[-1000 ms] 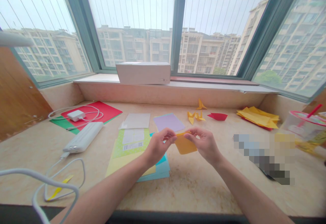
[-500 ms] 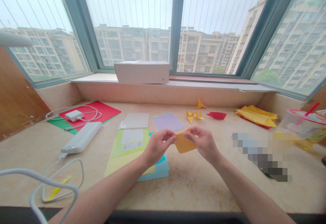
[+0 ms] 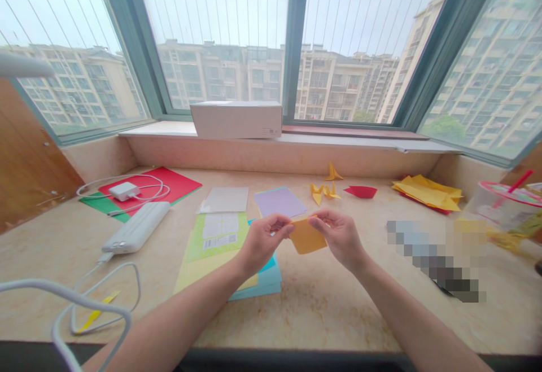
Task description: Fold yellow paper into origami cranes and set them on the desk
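- Speckled beige stone counter (image 3: pixel 322 304) under a bay window; apartment blocks outside.
- Two hands at centre. Left hand (image 3: pixel 261 242) and right hand (image 3: pixel 339 237) each pinch a top corner of one folded orange paper (image 3: pixel 306 236), fingers closed on it, sheet raised just above the counter.
- Three small yellow folded figures (image 3: pixel 324 191) at 12 o'clock of the hands; one red folded piece (image 3: pixel 361 192) at 1 o'clock.
- One stack of flat coloured sheets (image 3: pixel 220 248) at 9 o'clock, green, yellow, blue.
- One white rectangular box (image 3: pixel 236 119) on the sill.
- One white power bank (image 3: pixel 136 227), ribbed, at 9 o'clock, cable attached.
- One clear tub (image 3: pixel 503 205), pink rim, at 3 o'clock; contents unclear.
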### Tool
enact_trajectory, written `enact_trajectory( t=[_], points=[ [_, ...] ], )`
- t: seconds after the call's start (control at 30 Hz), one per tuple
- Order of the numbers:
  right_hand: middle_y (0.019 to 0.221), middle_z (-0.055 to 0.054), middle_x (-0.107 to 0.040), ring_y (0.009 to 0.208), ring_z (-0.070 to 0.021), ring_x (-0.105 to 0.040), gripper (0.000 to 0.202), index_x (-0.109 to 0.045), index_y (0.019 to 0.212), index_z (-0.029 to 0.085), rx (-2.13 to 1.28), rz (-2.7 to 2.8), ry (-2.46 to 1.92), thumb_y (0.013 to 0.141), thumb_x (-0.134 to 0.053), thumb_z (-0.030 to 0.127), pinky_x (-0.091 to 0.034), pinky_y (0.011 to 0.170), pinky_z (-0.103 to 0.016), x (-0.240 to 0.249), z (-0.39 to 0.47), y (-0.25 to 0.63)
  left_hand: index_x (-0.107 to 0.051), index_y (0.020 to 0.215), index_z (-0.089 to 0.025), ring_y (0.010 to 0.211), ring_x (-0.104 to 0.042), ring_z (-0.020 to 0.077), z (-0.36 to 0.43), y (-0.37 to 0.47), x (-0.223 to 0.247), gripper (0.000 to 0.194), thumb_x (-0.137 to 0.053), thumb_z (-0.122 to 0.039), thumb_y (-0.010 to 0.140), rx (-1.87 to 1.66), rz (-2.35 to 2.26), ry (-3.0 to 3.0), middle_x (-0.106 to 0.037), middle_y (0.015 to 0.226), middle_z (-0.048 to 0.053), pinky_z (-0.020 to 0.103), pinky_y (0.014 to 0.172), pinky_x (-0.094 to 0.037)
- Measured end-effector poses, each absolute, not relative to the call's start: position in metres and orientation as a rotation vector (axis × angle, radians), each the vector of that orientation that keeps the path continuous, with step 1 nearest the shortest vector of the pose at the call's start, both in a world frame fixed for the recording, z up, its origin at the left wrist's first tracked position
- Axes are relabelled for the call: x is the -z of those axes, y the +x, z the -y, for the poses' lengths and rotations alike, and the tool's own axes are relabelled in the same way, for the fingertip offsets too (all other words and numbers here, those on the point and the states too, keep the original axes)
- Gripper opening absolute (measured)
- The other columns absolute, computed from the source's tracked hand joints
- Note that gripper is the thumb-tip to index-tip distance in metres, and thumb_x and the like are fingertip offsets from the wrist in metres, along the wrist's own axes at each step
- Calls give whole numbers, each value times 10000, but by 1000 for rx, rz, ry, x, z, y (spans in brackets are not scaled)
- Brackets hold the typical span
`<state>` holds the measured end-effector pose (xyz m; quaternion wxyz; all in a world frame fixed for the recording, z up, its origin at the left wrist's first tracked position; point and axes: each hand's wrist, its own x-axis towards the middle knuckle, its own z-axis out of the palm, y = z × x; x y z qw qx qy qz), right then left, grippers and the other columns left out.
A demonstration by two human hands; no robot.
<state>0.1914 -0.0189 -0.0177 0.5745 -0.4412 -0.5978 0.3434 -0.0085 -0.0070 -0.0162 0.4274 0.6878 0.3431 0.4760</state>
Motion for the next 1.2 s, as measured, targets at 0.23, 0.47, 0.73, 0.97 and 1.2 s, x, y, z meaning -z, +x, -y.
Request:
enact_trajectory(
  t=[0.23,0.47,0.73,0.97,1.2],
  points=[
    [798,-65,-732,741,-216,-653,295,-752,844,202,-774,1410,-1020,817,-683,488,-522,716,-340,15,21,191,-674,839,-145,716,-672,167,8,-8,12,237,-689,-381,830,-1207,-855,1639,-724,781,50,295,697,-569],
    [794,-63,-725,739,-211,-647,293,-739,826,194,-755,1390,-1029,845,-657,475,-519,684,-317,13,24,189,-672,812,-131,621,-627,129,9,-7,4,237,-706,-365,810,-1174,-831,1543,-705,710,34,252,637,-527],
    [770,-67,-726,697,-210,-664,336,-728,812,181,-819,1361,-1004,826,-662,510,-534,655,-310,8,27,186,-613,685,-149,571,-579,114,10,-7,2,305,-717,-418,784,-1243,-845,1546,-645,632,3,238,590,-493],
    [790,-62,-735,710,-208,-681,303,-705,834,196,-859,1307,-965,822,-676,498,-542,650,-306,7,27,187,-680,852,-151,703,-629,158,11,-11,0,293,-658,-443,835,-1222,-804,1620,-710,793,50,288,711,-523],
    [797,-68,-738,742,-218,-684,324,-714,821,188,-773,1339,-1004,821,-673,509,-540,685,-318,8,26,187,-656,741,-154,653,-598,145,10,-12,0,267,-637,-394,858,-1306,-958,1728,-646,656,6,266,691,-494]
  ],
)
